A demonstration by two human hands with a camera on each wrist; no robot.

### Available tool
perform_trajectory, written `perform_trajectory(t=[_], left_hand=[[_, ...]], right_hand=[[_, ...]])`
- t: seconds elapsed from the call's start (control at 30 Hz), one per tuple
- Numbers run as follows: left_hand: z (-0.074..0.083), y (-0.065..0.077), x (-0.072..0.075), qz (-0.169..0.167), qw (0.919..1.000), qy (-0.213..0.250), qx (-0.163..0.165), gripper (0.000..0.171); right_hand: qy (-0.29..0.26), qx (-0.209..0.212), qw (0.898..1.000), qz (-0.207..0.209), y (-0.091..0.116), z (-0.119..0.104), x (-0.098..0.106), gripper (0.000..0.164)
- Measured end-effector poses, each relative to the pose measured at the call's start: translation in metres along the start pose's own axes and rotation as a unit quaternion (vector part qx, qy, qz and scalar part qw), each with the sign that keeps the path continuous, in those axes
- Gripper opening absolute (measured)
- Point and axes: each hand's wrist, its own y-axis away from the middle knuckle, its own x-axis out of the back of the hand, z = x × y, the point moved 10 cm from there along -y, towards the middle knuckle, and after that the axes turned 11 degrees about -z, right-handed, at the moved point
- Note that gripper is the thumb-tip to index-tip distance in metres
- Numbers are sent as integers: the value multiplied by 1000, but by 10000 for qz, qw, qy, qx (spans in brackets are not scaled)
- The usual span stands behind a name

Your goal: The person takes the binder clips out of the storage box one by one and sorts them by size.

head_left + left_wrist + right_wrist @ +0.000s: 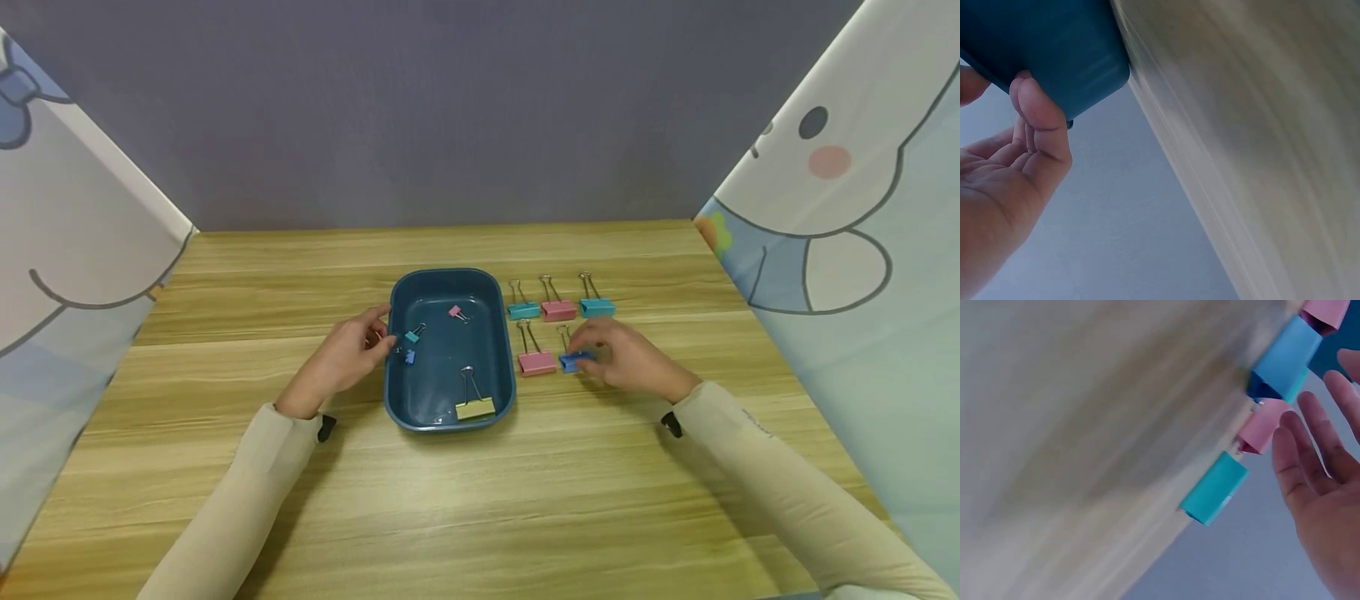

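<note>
At its left side, a dark blue tray [450, 429] is held by the rim in my left hand [345, 354]. The left wrist view shows fingers [1038, 106] bent against the tray's outer wall. My right hand [626, 354] is over a blue binder clip [570, 363] on the table, partly covering it. In the right wrist view its fingers are spread and fairly straight, with the clip's blue body [1286, 359] beside them. A large pink binder clip [537, 363] lies just left of the blue one.
Behind these two, a teal clip [523, 312], a pink clip [558, 312] and another teal clip [597, 308] form a row. Inside the tray lie a yellow clip [475, 408] and small pink [454, 312], teal [412, 337] and blue clips [409, 357]. A grey panel [450, 117] stands behind the table.
</note>
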Motion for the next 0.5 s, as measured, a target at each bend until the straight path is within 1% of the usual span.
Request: perform_trajectory(t=[0.17, 0.3, 0.5], left_hand=[[0, 0, 0, -8, 10000, 2, 6, 50], [2, 0, 1, 14, 10000, -39, -20, 50], [3, 0, 0, 45, 9999, -81, -49, 50]], right_hand=[[83, 113, 9998, 174, -2, -11, 11, 21], [220, 364, 9986, 306, -3, -25, 19, 24], [262, 784, 9955, 473, -6, -45, 27, 29]])
